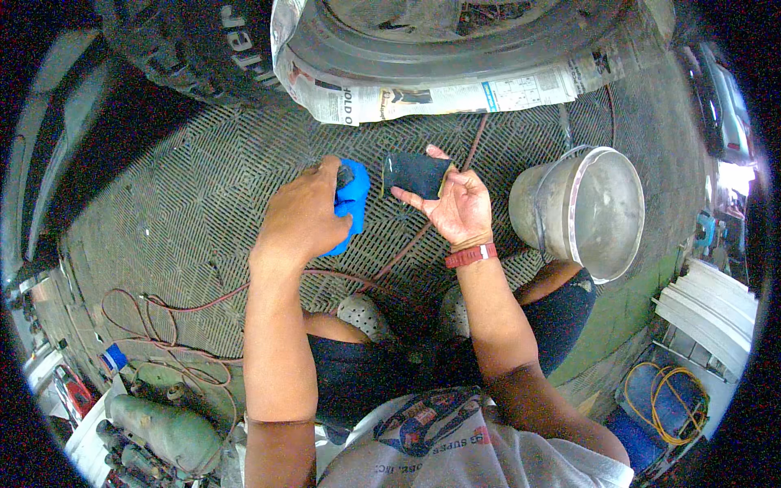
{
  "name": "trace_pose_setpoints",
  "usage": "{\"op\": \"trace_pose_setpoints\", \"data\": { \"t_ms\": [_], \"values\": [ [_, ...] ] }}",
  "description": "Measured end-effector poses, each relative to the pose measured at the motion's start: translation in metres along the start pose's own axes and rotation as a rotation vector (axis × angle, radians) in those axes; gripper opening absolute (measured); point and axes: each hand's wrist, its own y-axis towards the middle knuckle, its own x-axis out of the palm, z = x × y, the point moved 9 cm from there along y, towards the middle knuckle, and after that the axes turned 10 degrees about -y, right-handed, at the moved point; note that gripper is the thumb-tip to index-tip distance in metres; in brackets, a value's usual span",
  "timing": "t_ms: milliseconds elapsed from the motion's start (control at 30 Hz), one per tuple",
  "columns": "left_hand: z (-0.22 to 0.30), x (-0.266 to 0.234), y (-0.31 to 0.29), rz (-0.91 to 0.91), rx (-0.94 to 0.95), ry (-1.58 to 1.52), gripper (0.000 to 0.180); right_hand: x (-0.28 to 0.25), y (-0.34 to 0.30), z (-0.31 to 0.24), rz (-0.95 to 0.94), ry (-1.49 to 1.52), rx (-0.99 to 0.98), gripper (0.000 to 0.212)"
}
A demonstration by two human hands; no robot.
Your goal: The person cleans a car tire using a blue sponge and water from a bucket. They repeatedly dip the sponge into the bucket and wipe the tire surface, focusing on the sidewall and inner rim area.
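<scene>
- With left hand closed, grips a blue object between bent fingers and thumb; smooth, bright, rounded along its outer edge, dark grey near the top, too covered by the hand to name.
- With right hand turned palm toward view, holds a dark pad clamped at its right side among the fingers; flat, nearly square, matt black, with thin yellowish edging.
- Holds dark pad and blue object side by side but apart, well above the floor mat, slatted and ribbed in nested diamonds.
- Wears a reddish wristband around the right wrist, a pale printed shirt in soft, creased cloth, and light clogs pierced with round holes.
- Beyond both hands, a smooth, curved grey panel, edged with crinkled newspaper.
- At upper left, a chunky black tyre with raised pale lettering.
- To the right of the right hand, a round, dull grey bucket, scuffed, with pale rim and thin handle.
- At lower left, a thin reddish hose in loose loops, near a rounded grey-green tank.
</scene>
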Motion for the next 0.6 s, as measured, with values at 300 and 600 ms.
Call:
{"op": "trace_pose_setpoints", "data": {
  "t_ms": [300,600],
  "values": [
    [-0.001,0.0,0.002,0.015,0.011,-0.005,0.065,-0.038,0.003,0.014,0.218,-0.417,0.007,0.03],
    [-0.003,0.003,0.004,0.004,0.007,0.001,0.063,-0.085,-0.008,0.025,0.555,-0.598,0.011,0.02]
  ]
}}
